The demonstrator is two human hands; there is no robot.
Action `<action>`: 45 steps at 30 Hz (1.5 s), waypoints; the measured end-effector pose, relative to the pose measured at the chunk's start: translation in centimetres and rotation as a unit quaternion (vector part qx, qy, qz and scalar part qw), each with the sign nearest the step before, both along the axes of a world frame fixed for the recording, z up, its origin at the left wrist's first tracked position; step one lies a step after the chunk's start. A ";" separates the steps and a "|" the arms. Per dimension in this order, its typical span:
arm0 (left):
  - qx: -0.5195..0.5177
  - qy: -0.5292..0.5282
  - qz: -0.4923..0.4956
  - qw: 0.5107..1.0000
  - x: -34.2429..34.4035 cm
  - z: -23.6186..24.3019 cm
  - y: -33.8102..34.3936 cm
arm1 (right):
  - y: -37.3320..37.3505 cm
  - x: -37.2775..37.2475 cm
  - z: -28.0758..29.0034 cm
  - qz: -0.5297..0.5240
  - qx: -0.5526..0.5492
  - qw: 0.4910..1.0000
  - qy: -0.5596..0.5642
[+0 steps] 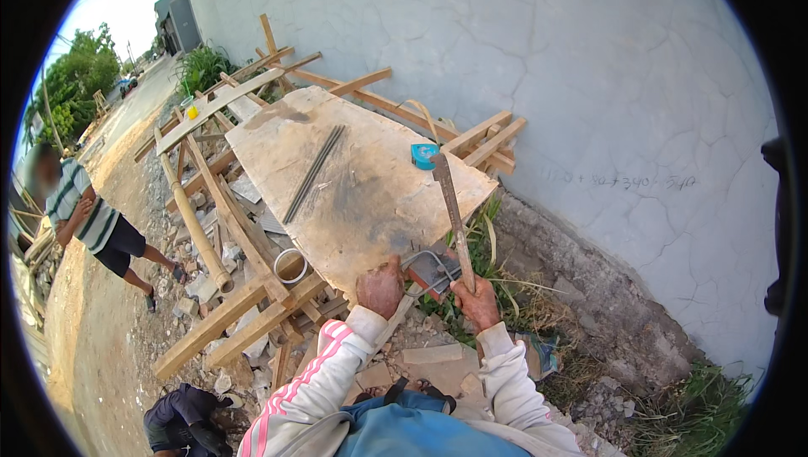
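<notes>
As right fingers [463,290] clasp bar [454,215], left fingers [390,272] curled, by bent rod [430,252]

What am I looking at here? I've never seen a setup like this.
No machine here: a person works barehanded, filmed by a wide-lens camera worn on the head, looking down, so straight edges bend. The right hand grips a long rusty bar. The left hand is at the near edge of the pale board, close to a bent metal rod; I can't tell whether it grips that. On the board lie a blue tape measure and some thin dark rods.
</notes>
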State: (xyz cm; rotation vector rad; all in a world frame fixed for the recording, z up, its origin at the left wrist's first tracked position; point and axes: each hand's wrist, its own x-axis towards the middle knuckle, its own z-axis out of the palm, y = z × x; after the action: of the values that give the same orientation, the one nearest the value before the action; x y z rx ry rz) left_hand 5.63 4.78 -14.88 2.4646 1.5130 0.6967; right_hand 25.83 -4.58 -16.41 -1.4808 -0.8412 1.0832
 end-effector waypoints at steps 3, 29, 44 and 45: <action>0.029 0.024 0.001 0.999 0.1 -0.1 0.0 | 0.1 -0.1 -1.1 -0.013 0.015 1.000 0.004; 0.035 0.006 -0.016 0.999 2.1 -1.1 0.5 | -5.8 5.8 2.0 0.011 0.020 0.961 -0.276; 0.048 -0.035 -0.017 0.998 1.8 -1.3 0.8 | -15.2 15.2 5.0 0.162 -0.155 0.853 -0.471; 0.048 -0.040 -0.020 0.998 1.8 -1.3 0.8 | -14.9 15.6 5.2 0.180 -0.143 0.840 -0.491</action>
State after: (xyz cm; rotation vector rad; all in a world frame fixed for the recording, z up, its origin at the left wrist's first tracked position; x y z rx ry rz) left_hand 7.46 5.58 -16.17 2.4950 1.4301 0.8688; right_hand 41.38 -19.46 -11.25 -2.2336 -1.7837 0.6570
